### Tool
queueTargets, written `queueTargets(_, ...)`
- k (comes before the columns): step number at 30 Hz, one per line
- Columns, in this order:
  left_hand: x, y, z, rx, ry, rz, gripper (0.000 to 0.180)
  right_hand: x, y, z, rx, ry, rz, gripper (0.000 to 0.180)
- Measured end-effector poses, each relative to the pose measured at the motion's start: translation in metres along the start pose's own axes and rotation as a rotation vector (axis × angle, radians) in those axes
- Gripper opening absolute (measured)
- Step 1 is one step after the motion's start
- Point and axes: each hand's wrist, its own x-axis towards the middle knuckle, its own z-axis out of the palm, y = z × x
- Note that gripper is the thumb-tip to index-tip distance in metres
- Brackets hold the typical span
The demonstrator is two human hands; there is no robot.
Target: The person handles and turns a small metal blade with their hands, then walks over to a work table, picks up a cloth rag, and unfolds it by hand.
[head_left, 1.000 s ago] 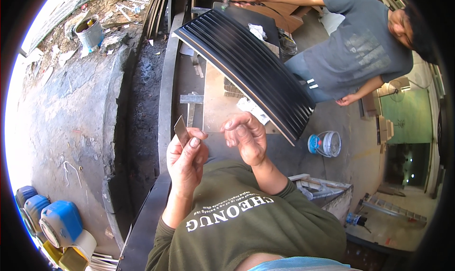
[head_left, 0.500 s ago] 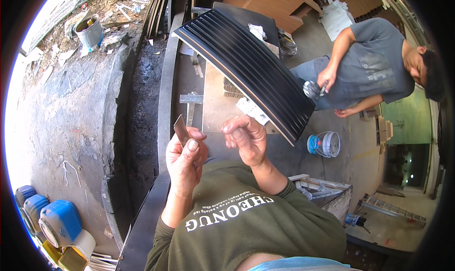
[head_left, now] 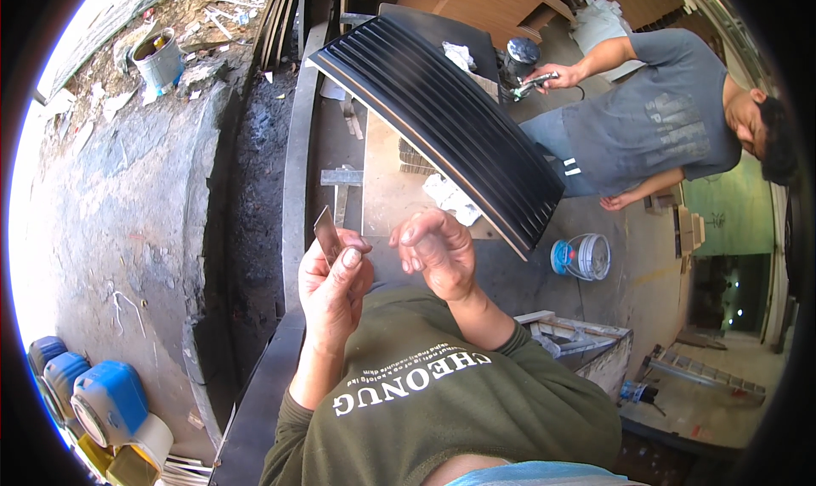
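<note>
My left hand (head_left: 336, 286) pinches a small, thin, flat brownish-grey piece (head_left: 325, 234) between thumb and fingers, its pointed end up; its exact kind is unclear. Close by on the right, my right hand (head_left: 442, 255) is raised with loosely bent, slightly smeared fingers, and nothing shows in it. Beyond both hands lies a ribbed black panel (head_left: 442, 116), tilted across the view, with a lighter near edge. My right hand is nearest to that edge but apart from it.
Across the panel a co-worker (head_left: 680, 116) holds a spray gun (head_left: 535, 84) with a dark cup. A paint bucket (head_left: 595, 257) stands on the floor at right. White crumpled material (head_left: 452, 199) lies under the panel. Blue jugs (head_left: 110, 401) stand lower left; a ladder (head_left: 705, 375) lies lower right.
The co-worker's spray gun has swung away from the panel's near right end toward its far side. My right hand has shifted slightly left; my left hand stays nearly in place with the flat piece.
</note>
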Motion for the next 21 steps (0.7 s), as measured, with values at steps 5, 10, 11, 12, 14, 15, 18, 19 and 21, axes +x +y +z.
queueTargets(5, 0.002, 0.001, 0.002, -0.006, -0.018, -0.007, 0.013, -0.003, 0.001, -0.007, 0.062, -0.043, 0.002, 0.015)
queueTargets(10, -0.001, 0.001, 0.004, 0.036, 0.024, 0.018, 0.014, -0.005, -0.004, -0.007, 0.079, -0.038, 0.007, 0.013)
queueTargets(11, -0.001, 0.001, 0.003, 0.026, 0.000, 0.023, 0.014, -0.005, -0.006, -0.006, 0.079, -0.025, 0.001, 0.013)
queueTargets(12, -0.001, 0.000, 0.002, 0.015, -0.024, 0.027, 0.015, -0.006, -0.008, -0.005, 0.066, 0.009, 0.035, 0.011)
queueTargets(14, -0.002, 0.000, 0.009, 0.036, -0.030, 0.032, 0.015, -0.008, -0.010, -0.006, 0.052, 0.057, 0.064, 0.010)
queueTargets(15, -0.002, -0.001, 0.011, 0.053, -0.028, 0.049, 0.015, -0.009, -0.010, -0.007, 0.067, 0.045, 0.061, 0.009)
queueTargets(18, -0.001, -0.004, 0.004, 0.059, -0.014, 0.060, 0.015, -0.011, -0.014, -0.007, 0.077, 0.046, 0.093, 0.011)
queueTargets(19, 0.000, -0.005, 0.003, 0.062, 0.002, 0.074, 0.014, -0.011, -0.016, -0.009, 0.066, 0.057, 0.127, 0.014)
queueTargets(21, 0.001, -0.004, 0.005, 0.070, 0.022, 0.073, 0.013, -0.010, -0.008, -0.013, 0.340, 0.007, 0.094, 0.018)
